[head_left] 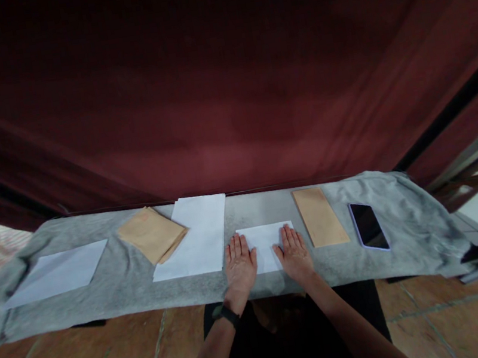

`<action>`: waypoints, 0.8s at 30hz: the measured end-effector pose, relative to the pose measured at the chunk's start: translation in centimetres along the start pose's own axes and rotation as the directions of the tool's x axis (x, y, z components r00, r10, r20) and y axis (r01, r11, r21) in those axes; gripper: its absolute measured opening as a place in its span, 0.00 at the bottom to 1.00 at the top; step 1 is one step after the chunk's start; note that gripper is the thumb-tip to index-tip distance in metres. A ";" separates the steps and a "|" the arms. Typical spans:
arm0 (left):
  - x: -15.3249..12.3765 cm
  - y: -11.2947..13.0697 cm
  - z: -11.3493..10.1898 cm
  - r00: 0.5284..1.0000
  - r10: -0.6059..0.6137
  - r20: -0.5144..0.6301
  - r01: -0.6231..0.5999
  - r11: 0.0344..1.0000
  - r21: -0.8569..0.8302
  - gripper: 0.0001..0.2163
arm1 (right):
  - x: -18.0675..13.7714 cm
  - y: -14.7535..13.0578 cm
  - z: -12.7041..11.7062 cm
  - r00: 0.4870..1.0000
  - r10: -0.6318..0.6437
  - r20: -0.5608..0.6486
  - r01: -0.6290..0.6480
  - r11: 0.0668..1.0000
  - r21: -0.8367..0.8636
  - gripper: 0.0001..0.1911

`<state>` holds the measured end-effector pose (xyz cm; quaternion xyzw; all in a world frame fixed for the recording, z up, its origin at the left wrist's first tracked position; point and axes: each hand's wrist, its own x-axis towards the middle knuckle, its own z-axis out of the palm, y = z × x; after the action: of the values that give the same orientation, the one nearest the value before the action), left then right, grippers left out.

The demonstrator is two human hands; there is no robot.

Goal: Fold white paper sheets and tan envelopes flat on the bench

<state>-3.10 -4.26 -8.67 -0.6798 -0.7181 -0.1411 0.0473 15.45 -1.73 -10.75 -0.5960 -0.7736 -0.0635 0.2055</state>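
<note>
Both my hands lie flat, fingers stretched out, on a small folded white paper (264, 241) at the front middle of a grey cloth-covered table (115, 289). My left hand (240, 265) covers the paper's left edge and wears a black wristband. My right hand (295, 253) presses on its right edge. Neither hand grips anything.
Left of my hands lies a stack of white sheets (198, 237) with tan envelopes (151, 234) overlapping it, and a white sheet (60, 271) farther left. A tan envelope (320, 216) and a dark phone (368, 225) lie to the right. Behind hangs a dark red curtain (224, 84).
</note>
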 end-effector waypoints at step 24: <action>-4.3 1.0 -0.6 0.999 0.016 -0.048 -0.018 0.998 -0.054 0.28 | -5.1 -2.2 -3.2 0.989 -0.146 0.001 0.146 0.989 0.037 0.26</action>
<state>-1.88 -8.49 -9.07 -0.6833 -0.7069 -0.1763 0.0469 15.14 -8.03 -9.54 -0.5340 -0.8166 -0.0628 0.2098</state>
